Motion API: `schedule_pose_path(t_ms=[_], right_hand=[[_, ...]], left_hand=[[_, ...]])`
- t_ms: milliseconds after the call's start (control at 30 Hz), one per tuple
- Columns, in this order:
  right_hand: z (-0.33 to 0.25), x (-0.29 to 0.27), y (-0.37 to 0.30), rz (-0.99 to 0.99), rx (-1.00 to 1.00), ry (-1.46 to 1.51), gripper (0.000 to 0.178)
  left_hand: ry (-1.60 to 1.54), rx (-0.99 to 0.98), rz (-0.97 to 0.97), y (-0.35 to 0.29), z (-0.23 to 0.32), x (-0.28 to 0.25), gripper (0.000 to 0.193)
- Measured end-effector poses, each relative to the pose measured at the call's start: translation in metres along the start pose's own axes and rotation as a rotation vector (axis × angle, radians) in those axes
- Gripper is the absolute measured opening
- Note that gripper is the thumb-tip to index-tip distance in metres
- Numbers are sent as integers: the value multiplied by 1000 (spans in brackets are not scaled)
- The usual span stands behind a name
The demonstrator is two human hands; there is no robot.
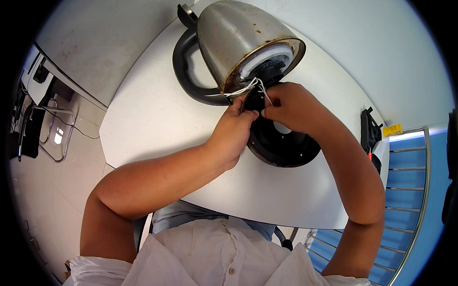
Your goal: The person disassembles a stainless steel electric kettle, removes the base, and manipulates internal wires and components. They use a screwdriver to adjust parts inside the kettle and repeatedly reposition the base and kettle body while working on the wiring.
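Note:
A steel electric kettle [238,43] with rust marks lies on its side, its opened underside turned toward me. Its black handle [180,66] points left. White wires [248,87] run out of the underside. Just below is a round black plastic base cover [286,151] with a hole in its middle. My left hand [234,131] is closed on the cover's upper left edge, thumb on top. My right hand [293,107] is closed in a pinch at the white wire, over the cover's upper part; its fingertips are partly hidden.
The white table [157,119] carries the kettle. A black case [369,128] and a yellow item [392,130] are at the right edge. Beyond them stands a metal rack [405,190] against blue. A metal-framed chair [52,128] is on the floor at left.

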State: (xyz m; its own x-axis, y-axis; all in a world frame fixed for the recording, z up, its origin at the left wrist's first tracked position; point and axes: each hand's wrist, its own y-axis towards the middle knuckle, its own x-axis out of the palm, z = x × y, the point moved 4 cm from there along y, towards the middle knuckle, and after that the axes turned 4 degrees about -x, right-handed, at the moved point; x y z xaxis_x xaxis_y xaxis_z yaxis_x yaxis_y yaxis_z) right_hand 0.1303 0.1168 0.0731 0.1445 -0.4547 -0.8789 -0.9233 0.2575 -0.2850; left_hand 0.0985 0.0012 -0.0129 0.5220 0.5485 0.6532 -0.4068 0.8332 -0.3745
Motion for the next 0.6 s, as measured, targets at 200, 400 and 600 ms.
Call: schedule_pose_path(t_ms=[200,400,600], right_hand=[[-8,-4,9,-172,-23,-30,14],[-6,-1,11,-231,-18,-25,13],[-11,-1,12,-270,-60,-80,15]], left_hand=[[-10,22,8,0,-1,-1,55],[11,22,40,-1,-1,0,52],[-38,15,60,-6,2,5,47]])
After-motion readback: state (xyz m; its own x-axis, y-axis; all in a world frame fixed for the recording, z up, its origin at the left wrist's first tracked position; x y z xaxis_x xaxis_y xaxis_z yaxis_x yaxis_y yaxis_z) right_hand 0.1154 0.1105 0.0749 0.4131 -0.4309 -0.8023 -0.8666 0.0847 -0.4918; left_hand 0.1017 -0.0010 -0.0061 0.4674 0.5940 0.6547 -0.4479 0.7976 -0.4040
